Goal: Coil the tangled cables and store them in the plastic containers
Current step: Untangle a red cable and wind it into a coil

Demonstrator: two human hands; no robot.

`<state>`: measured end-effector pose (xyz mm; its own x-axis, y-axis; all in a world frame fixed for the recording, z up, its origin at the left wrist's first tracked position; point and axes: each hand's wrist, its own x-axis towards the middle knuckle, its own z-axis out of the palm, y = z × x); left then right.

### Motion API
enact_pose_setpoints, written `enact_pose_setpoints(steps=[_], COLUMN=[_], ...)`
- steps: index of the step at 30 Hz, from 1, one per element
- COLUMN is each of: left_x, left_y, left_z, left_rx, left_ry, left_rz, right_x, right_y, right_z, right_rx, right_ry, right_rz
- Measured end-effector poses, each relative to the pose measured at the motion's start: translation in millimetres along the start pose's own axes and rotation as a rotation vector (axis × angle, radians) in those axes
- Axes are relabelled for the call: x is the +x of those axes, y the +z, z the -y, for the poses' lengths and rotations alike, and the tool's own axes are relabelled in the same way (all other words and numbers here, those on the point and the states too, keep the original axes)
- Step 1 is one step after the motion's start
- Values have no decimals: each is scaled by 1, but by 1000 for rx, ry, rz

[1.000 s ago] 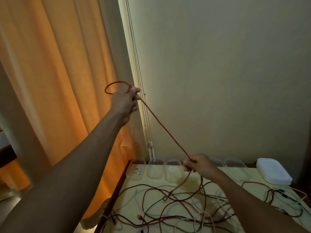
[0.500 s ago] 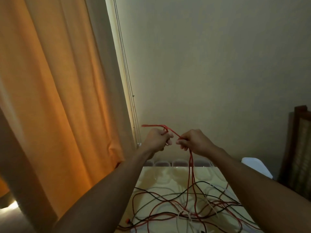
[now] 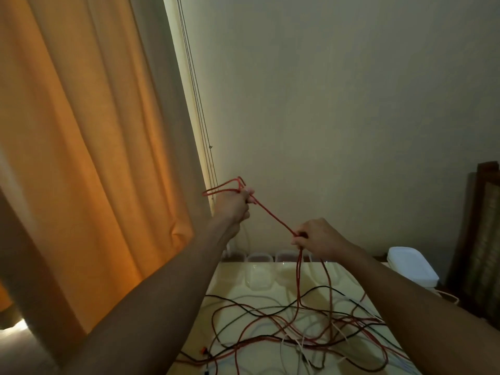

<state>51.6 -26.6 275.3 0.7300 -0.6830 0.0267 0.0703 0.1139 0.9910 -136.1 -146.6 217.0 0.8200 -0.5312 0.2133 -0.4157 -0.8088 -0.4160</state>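
Note:
My left hand (image 3: 234,205) is raised above the table and grips a small coil of the red cable (image 3: 273,216), whose loops stick out to its left. From there the cable runs taut down to my right hand (image 3: 315,236), which pinches it lower and to the right. Below that hand the red cable hangs down into a tangle of red, black and white cables (image 3: 300,328) spread over the table. A row of clear plastic containers (image 3: 258,272) stands at the table's far edge, partly hidden behind my arms.
A stack of white lids (image 3: 411,269) lies at the table's far right. The pale yellow table (image 3: 235,280) meets the wall. An orange curtain (image 3: 81,158) with blind cords hangs on the left. A dark wooden chair back (image 3: 484,239) stands at the right.
My hands, close together half a second ago, have drawn apart: the left rose with the coil, the right dropped, and a stretch of red cable is taut between them.

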Motion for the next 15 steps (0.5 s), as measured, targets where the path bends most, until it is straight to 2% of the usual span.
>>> enact_pose_setpoints(steps=[6, 9, 12, 15], left_x=[7, 8, 7, 2], left_y=[-44, -60, -69, -67], left_z=[-14, -17, -5, 14], left_rx=[-74, -67, 68, 339], left_ry=[58, 80, 45, -41], left_rz=[-137, -170, -173, -47], right_x=[-16, -21, -19, -11], right_y=[31, 39, 33, 14], right_z=[-27, -36, -35, -25], right_rx=[-65, -17, -76, 66], right_ry=[113, 201, 231, 177], right_rz=[36, -23, -176, -485])
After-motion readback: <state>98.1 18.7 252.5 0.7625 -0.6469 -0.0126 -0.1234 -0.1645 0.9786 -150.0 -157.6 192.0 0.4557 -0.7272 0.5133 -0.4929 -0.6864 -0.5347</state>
